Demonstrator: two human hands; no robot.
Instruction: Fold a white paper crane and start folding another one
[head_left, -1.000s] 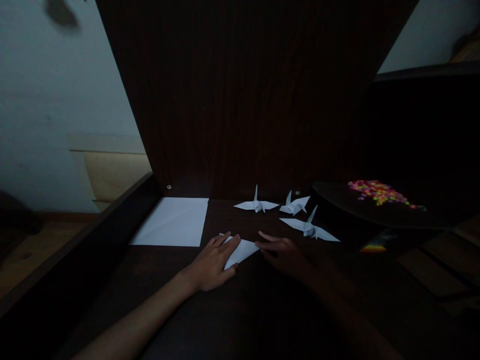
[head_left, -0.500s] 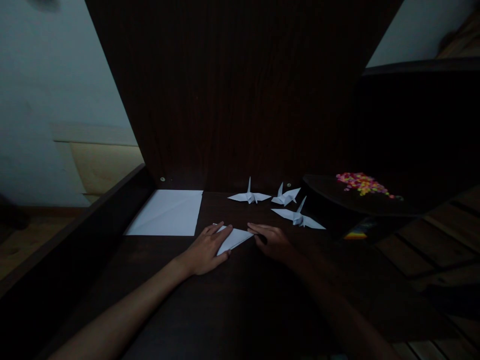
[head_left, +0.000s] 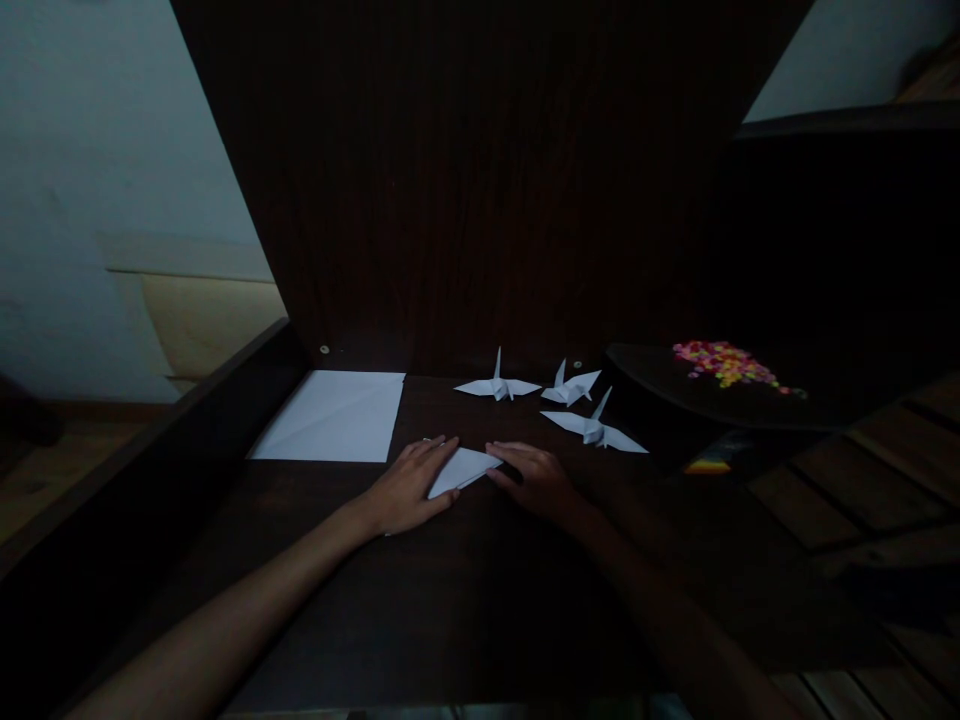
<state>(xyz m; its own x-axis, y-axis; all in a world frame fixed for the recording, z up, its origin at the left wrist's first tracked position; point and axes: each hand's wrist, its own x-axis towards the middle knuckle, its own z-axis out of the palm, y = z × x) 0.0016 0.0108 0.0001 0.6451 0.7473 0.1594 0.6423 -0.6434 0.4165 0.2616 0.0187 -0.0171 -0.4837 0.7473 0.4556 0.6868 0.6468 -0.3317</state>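
A white sheet of paper folded into a pointed shape (head_left: pixel 461 472) lies on the dark tabletop, its tip towards the right. My left hand (head_left: pixel 409 490) rests flat over its left part, fingers spread, thumb along the near edge; that part of the paper is covered. At the tip is my right hand (head_left: pixel 536 480), its fingers stretched out above the point and the thumb below, with a gap between them. Behind stand three white paper cranes: one crane (head_left: pixel 500 388) at the left, another crane (head_left: pixel 571 388) to its right, and a nearer crane (head_left: pixel 594 431).
Flat white paper (head_left: pixel 326 415) lies at the back left, beside a low dark side board (head_left: pixel 150 440). A tall dark panel (head_left: pixel 480 190) rises behind the table. On the right, a heap of small colourful pieces (head_left: pixel 726 364) sits on a dark raised surface (head_left: pixel 652 370).
The right thumb has moved apart from the fingers around the paper's tip. My left hand still lies on the folded paper. The whole view has shifted slightly.
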